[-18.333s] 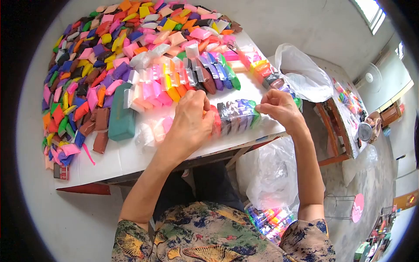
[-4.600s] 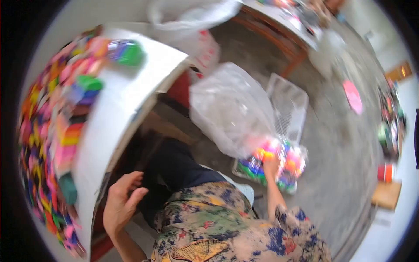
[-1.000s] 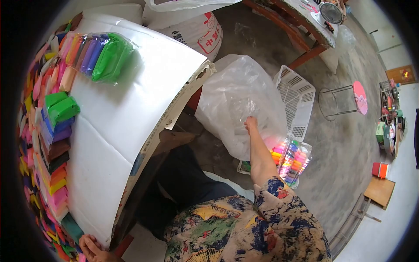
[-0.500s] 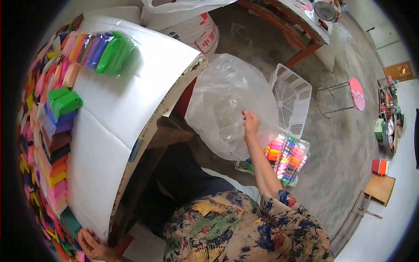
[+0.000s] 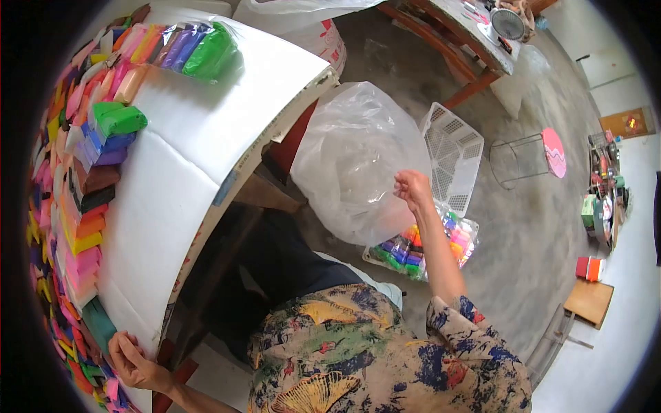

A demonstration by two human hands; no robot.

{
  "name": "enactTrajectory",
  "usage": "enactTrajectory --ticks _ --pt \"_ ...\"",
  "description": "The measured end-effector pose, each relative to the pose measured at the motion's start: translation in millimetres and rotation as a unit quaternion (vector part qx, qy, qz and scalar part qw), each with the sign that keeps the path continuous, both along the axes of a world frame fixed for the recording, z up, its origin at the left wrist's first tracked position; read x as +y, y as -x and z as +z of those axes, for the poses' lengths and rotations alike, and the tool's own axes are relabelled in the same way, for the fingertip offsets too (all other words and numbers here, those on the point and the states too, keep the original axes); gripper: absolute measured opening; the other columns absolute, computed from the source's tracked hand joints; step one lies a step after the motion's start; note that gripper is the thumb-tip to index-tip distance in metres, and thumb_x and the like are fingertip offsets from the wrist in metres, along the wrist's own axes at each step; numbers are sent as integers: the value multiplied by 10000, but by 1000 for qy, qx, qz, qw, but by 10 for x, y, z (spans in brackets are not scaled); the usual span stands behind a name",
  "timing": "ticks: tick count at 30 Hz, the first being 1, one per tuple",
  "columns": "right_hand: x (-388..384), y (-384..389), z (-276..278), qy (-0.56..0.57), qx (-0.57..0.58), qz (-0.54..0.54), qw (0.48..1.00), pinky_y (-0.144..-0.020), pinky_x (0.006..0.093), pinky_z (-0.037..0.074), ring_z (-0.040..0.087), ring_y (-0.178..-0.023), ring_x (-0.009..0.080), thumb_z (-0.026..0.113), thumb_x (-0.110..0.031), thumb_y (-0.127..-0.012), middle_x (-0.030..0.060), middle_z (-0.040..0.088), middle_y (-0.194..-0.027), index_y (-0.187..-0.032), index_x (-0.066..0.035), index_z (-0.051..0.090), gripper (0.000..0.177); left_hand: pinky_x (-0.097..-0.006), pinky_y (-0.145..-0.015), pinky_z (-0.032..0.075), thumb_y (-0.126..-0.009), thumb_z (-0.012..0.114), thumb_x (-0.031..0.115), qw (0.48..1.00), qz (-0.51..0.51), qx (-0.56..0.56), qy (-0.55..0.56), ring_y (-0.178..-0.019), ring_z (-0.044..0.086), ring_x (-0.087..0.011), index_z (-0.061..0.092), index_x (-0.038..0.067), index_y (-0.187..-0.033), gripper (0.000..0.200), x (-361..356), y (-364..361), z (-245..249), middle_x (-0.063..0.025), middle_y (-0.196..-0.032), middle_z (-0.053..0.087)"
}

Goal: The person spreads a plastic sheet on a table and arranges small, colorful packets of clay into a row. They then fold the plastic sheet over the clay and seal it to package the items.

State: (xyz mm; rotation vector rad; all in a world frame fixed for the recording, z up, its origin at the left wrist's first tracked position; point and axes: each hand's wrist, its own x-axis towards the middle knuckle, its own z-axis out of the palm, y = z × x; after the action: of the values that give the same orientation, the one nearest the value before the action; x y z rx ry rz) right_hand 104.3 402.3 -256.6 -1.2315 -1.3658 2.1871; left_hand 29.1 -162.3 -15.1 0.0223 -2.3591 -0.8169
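My left hand (image 5: 138,363) rests at the near end of the white board (image 5: 172,162), fingers bent together at the end of a dark green packet (image 5: 100,323); whatever is between the fingertips is hidden. That packet ends a row of wrapped blocks, perhaps modelling clay, with a green packet (image 5: 122,120) on top farther along. My right hand (image 5: 414,189) hovers over a large clear plastic bag (image 5: 351,155), fingers loosely bent and slightly apart, nothing visible in them. Below my right wrist lie clear packs of coloured blocks (image 5: 406,256) on the floor.
Many loose coloured packets (image 5: 51,220) cover the board's left side; another wrapped row (image 5: 182,51) lies at the far end. A white plastic basket (image 5: 451,162) stands beside the bag. A pink-topped stool (image 5: 553,153), a table with a fan (image 5: 508,25) and a printed sack (image 5: 329,48) stand farther off.
My right hand has shifted a little to the right and its fingers have loosened from a tighter curl. My left hand remains by the dark green packet. The view has shifted slightly.
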Motion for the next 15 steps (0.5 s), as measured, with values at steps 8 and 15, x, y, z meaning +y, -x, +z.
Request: enactTrajectory --ticks 8,15 --pt "-7 -351 1667 -6 147 89 985 -610 271 482 538 -620 77 656 -78 -877 0 597 -792 -1043 6 641 187 -211 -680 422 -994 568 160 999 -35 0 -13 -771 537 -91 707 -18 -1053 233 5 -9 63 -27 -896 657" --pt "-117 -1152 2829 -48 241 -63 967 -549 248 435 514 -653 121 609 -125 -906 80 604 -933 -1159 59 592 313 -273 -789 485 -1015 544 147 990 -88 -21 105 -884 618 -157 696 16 -1156 245 136 -163 410 -61 -1049 703"
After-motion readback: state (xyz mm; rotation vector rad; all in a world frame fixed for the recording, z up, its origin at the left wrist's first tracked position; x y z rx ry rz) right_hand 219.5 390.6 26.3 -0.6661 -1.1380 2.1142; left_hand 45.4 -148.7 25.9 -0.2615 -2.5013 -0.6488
